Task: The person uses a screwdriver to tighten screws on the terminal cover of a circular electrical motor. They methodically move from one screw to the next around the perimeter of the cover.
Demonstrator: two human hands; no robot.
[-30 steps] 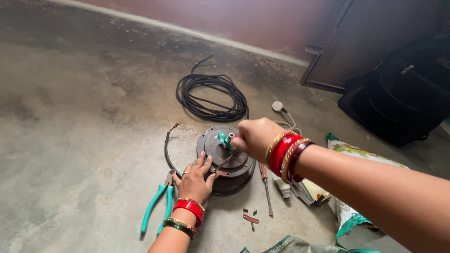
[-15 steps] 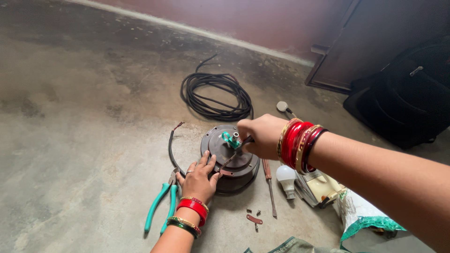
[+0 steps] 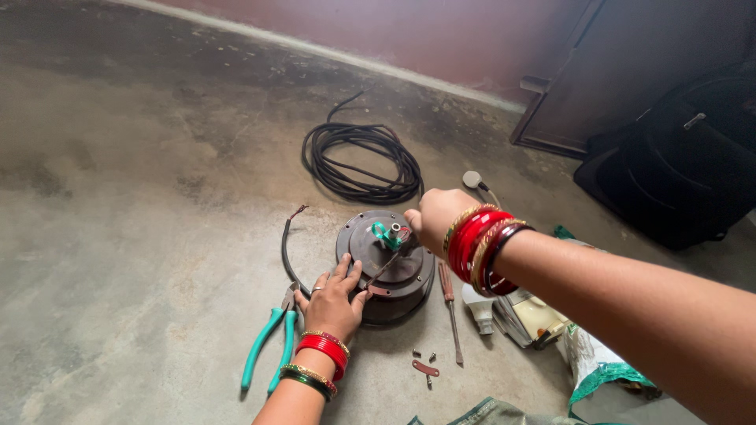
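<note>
A round dark fan motor [image 3: 386, 267] lies flat on the concrete floor [image 3: 142, 197], directly under and between the two hands. The right hand [image 3: 435, 219] comes in from the right, closed into a loose fist just above the motor's upper right edge; it seems to grip a thin tool whose tip meets the green wire [image 3: 383, 234] by the short metal shaft [image 3: 394, 230] at the hub, though the fingers hide just what it holds. Its wrist carries a stack of red and gold bangles [image 3: 482, 250], and the forearm stretches away to the lower right. The left hand [image 3: 333, 301] rests flat on the motor's near left rim, fingers spread and pressing down, holding nothing, with red and green bangles at its wrist. Just left of that hand lie green-handled pliers [image 3: 270, 352], and a short black cable [image 3: 288, 248] curves up from them beside the motor. Beyond the motor, away from both hands, sits a coil of black cable [image 3: 358, 161]. Just right of the motor, below the right wrist, a slim screwdriver [image 3: 450, 311] lies on the floor, with small screws and a red bracket [image 3: 425, 367] near its lower end. Farther right are a white part [image 3: 478, 307] and a sack with a green edge [image 3: 602, 370]. A black bag [image 3: 677, 173] stands well apart by the wall.
</note>
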